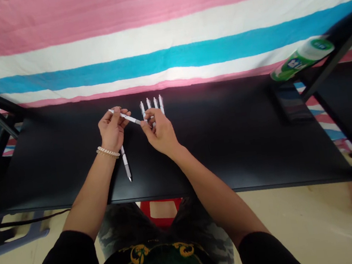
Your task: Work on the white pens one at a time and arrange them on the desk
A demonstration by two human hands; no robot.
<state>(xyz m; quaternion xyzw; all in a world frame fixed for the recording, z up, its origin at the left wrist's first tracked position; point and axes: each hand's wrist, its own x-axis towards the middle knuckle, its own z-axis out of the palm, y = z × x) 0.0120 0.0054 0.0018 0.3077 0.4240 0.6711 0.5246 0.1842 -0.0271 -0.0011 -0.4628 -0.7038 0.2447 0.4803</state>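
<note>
A white pen (129,118) is held slantwise between my two hands above the black table. My left hand (112,128), with a beaded bracelet at the wrist, is closed on its upper left end. My right hand (160,133) pinches the pen's lower right end. Several white pens (161,102) lie side by side just beyond my right hand, which hides their lower parts. Another white pen with a grey grip (126,164) lies below my left hand, its silver tip toward me and its far end hidden by the wrist.
On the black table (229,142), a green and white canister (302,59) stands tilted in view at the back right. Striped cloth (162,30) hangs behind. Black metal supports (331,55) rise at both sides. A red stool (162,211) shows below the front edge.
</note>
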